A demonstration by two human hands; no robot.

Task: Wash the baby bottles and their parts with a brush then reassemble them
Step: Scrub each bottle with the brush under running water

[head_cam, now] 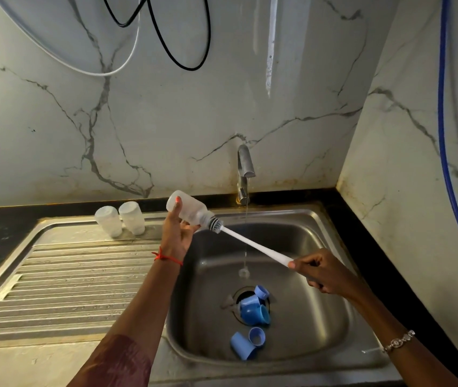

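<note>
Head view: a clear baby bottle [187,209] is gripped by the left hand [176,233] above the left rim of the sink [320,303], mouth tilted toward the basin. A white brush [250,243], bristles at that mouth, is held at its handle end by the right hand [322,270] over the sink. Blue parts [253,311] are gathered around the sink's drain.

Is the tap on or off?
On. A thin stream of water falls from the tap into the sink.

Brushed metal sink [300,227], frosted plastic bottle [191,209]
</note>
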